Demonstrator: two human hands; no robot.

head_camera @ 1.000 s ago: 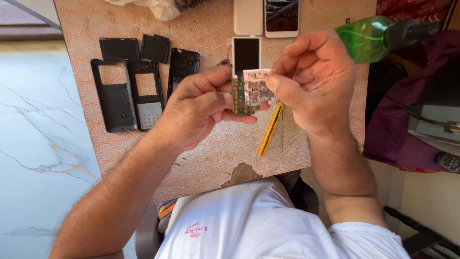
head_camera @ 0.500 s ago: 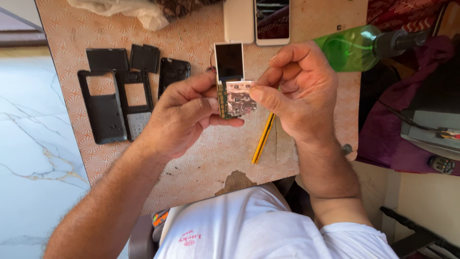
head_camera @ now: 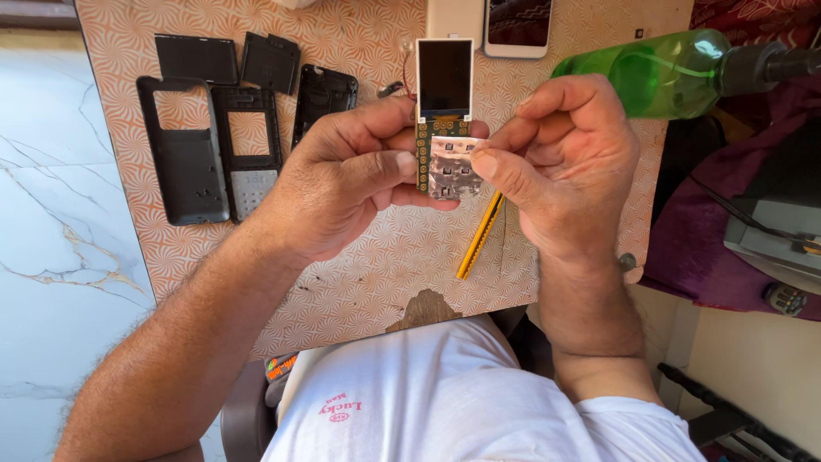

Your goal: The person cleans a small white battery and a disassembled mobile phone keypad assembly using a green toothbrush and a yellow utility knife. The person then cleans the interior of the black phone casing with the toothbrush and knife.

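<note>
Head view, looking down over a patterned orange table (head_camera: pixel 359 274). Both hands are raised just above its middle, sharing one small phone circuit board (head_camera: pixel 445 128) with a dark screen at its upper end and a silvery foil-like panel lower down.

The left hand (head_camera: pixel 342 184) is closed around the board from the left, thumb pressed along its lower left edge, fingers curled behind. The right hand (head_camera: pixel 569 158) is pinched narrow on the right edge of the silvery panel, thumb and forefinger meeting there, the other fingers folded in.

A yellow pencil-like tool (head_camera: pixel 477 239) lies on the table directly below the hands, slanted, partly hidden by the right thumb.

To the left, well apart from the hands, several black phone housing parts (head_camera: pixel 184 162) lie flat; one frame holds a grey keypad (head_camera: pixel 253 190).

At the top edge, a white phone (head_camera: pixel 517 26) lies face up. A green plastic bottle (head_camera: pixel 658 73) lies on its side at upper right, just beyond the right hand.
</note>
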